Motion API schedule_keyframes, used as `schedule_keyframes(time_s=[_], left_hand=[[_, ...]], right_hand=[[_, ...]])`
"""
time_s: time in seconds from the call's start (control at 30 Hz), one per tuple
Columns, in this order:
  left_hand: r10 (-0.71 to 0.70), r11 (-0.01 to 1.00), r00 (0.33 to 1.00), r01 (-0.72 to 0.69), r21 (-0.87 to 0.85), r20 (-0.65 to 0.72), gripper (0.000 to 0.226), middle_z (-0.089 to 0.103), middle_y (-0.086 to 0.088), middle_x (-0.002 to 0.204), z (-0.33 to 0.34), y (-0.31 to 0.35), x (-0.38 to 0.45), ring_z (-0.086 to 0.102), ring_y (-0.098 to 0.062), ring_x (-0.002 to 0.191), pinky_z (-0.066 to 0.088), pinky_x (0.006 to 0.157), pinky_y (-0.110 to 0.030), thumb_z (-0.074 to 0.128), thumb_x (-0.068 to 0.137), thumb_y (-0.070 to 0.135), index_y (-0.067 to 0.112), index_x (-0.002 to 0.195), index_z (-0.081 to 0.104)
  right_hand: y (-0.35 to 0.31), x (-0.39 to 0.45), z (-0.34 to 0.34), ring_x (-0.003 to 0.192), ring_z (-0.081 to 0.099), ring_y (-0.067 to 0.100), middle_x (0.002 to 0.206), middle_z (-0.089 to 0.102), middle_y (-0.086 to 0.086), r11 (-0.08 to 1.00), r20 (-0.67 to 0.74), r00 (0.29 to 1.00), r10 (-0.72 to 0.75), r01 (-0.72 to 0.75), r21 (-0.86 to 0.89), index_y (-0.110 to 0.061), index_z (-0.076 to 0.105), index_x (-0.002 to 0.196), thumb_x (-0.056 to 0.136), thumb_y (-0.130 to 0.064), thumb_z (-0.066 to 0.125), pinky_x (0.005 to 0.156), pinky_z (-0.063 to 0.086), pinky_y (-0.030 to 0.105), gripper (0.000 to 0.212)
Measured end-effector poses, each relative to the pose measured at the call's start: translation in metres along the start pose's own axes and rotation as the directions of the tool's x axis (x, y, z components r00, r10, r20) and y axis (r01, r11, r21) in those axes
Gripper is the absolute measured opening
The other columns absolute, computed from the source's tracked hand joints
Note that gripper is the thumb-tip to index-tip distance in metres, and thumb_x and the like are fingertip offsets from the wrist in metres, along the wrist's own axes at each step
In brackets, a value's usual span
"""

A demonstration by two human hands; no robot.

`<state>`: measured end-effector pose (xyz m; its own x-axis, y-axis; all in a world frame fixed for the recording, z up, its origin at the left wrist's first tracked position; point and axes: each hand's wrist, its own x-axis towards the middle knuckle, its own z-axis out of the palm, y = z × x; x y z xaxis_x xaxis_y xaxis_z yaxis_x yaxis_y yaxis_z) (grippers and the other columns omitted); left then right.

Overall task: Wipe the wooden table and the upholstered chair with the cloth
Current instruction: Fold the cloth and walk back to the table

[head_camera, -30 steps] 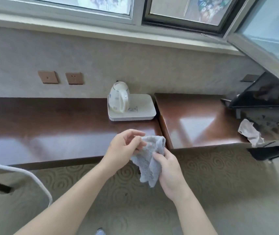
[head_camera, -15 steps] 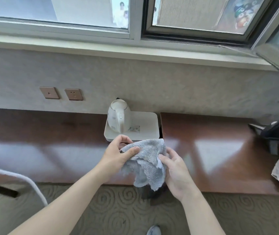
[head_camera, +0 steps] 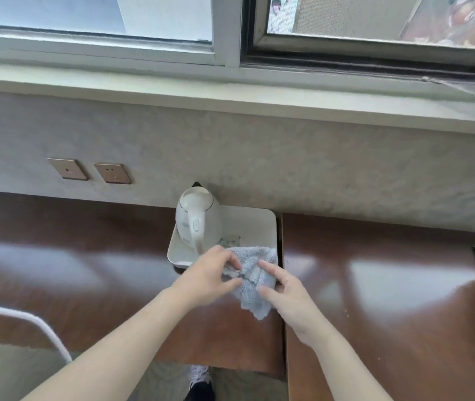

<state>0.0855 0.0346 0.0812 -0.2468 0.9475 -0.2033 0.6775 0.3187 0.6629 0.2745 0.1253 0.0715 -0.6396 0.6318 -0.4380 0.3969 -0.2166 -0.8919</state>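
Pale textured wall (head_camera: 288, 157) fills the upper half of the view, under a long window sill (head_camera: 230, 94) and sliding window frames. Two copper-coloured wall sockets (head_camera: 90, 170) sit side by side on the wall at left. Below runs a glossy dark wooden table (head_camera: 71, 270), with a second matching table section (head_camera: 389, 299) butted against it on the right; a narrow seam separates the two. At the back of the left section, against the wall, stands a white rectangular tray (head_camera: 253, 227) carrying a white electric kettle (head_camera: 197, 224), upright, its handle facing the viewer. A white curved bar (head_camera: 42, 328) crosses the lower left corner; what it belongs to cannot be told. A shoe (head_camera: 200, 377) shows on the patterned carpet at the bottom edge.

Two bare forearms reach in from below. Both hands hold a grey-blue terry cloth (head_camera: 255, 282) above the table near the seam, just in front of the tray. The left hand (head_camera: 207, 277) pinches the cloth's left side between thumb and fingers. The right hand (head_camera: 285, 290) grasps its right side, index finger extended over the fabric. One corner of the cloth hangs down toward the tabletop.
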Motion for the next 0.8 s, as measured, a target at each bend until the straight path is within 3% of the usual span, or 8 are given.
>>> schedule_keyframes(time_s=[0.23,0.37,0.43,0.5,0.57,0.63,0.7,0.8], left_hand=[[-0.036,0.963,0.995,0.010,0.269,0.094,0.032,0.048,-0.002,0.119,0.021,-0.055,0.107,0.050,-0.021,0.114,0.040,0.097,-0.028,0.063,0.096,0.028,0.016,0.124,0.056],[-0.078,0.923,0.986,0.015,0.385,0.148,0.047,0.042,-0.010,0.138,0.038,-0.076,0.159,0.043,-0.027,0.126,0.036,0.104,-0.031,0.048,0.094,-0.003,0.010,0.139,0.045],[-0.133,0.911,0.979,0.057,0.409,0.158,0.050,0.039,-0.013,0.143,0.045,-0.080,0.181,0.040,-0.029,0.131,0.034,0.107,-0.032,0.042,0.093,-0.007,0.007,0.141,0.041],[-0.192,0.875,0.967,0.090,0.476,0.170,0.051,0.028,-0.017,0.155,0.050,-0.083,0.198,0.028,-0.031,0.143,0.027,0.116,-0.032,0.040,0.096,-0.005,0.004,0.146,0.034],[-0.222,0.829,0.954,0.077,0.554,0.200,0.056,0.004,-0.018,0.166,0.055,-0.088,0.206,0.003,-0.032,0.154,0.012,0.123,-0.035,0.038,0.099,-0.003,0.000,0.153,0.022],[-0.231,0.778,0.937,0.016,0.628,0.262,0.058,-0.010,-0.019,0.166,0.061,-0.092,0.213,-0.011,-0.033,0.154,0.002,0.125,-0.038,0.036,0.101,0.000,-0.001,0.156,0.017],[-0.269,0.737,0.907,-0.022,0.675,0.323,0.065,-0.015,-0.022,0.165,0.067,-0.095,0.219,-0.016,-0.036,0.153,-0.002,0.125,-0.041,0.043,0.103,0.008,-0.004,0.156,0.007],[-0.318,0.704,0.869,-0.051,0.708,0.380,0.110,-0.018,-0.026,0.163,0.077,-0.102,0.225,-0.018,-0.041,0.151,-0.002,0.125,-0.045,0.066,0.093,0.040,-0.006,0.153,-0.014]], right_hand=[[0.022,0.114,0.008,0.103,0.065,0.018,0.129,0.061,-0.007,0.986,-0.147,0.983,0.107,-0.124,-0.110,-0.036,0.052,0.138,0.093,-0.003,0.053,0.091,0.055,0.028,0.056],[0.033,0.180,0.003,0.121,0.055,0.016,0.139,0.053,-0.010,0.959,-0.215,0.971,0.107,-0.158,-0.234,-0.035,0.050,0.140,0.093,-0.002,0.049,0.103,0.046,0.029,0.057],[0.040,0.206,-0.003,0.127,0.052,0.015,0.142,0.053,-0.007,0.948,-0.227,0.969,0.095,-0.157,-0.276,-0.032,0.051,0.141,0.093,-0.002,0.050,0.104,0.040,0.023,0.057],[0.047,0.226,-0.008,0.132,0.047,0.014,0.145,0.052,-0.005,0.928,-0.213,0.975,0.071,-0.143,-0.343,-0.028,0.048,0.144,0.093,-0.003,0.051,0.099,0.033,0.013,0.057],[0.055,0.239,-0.009,0.138,0.042,0.019,0.151,0.044,0.003,0.891,-0.170,0.983,0.070,-0.138,-0.432,-0.023,0.042,0.149,0.095,-0.009,0.053,0.098,0.027,0.010,0.056],[0.062,0.247,-0.007,0.147,0.028,0.026,0.161,0.018,0.012,0.834,-0.129,0.988,0.090,-0.145,-0.532,-0.022,0.032,0.153,0.096,-0.023,0.061,0.105,0.023,0.015,0.064],[0.068,0.252,-0.007,0.153,0.003,0.029,0.164,-0.015,0.011,0.726,-0.082,0.994,0.066,-0.104,-0.680,-0.022,0.016,0.157,0.090,-0.034,0.069,0.117,0.014,0.025,0.087],[0.070,0.259,-0.010,0.135,-0.046,0.026,0.161,-0.024,0.008,0.451,0.098,0.994,0.039,0.070,-0.890,-0.017,0.004,0.158,0.083,-0.044,0.074,0.119,-0.011,0.035,0.106]])
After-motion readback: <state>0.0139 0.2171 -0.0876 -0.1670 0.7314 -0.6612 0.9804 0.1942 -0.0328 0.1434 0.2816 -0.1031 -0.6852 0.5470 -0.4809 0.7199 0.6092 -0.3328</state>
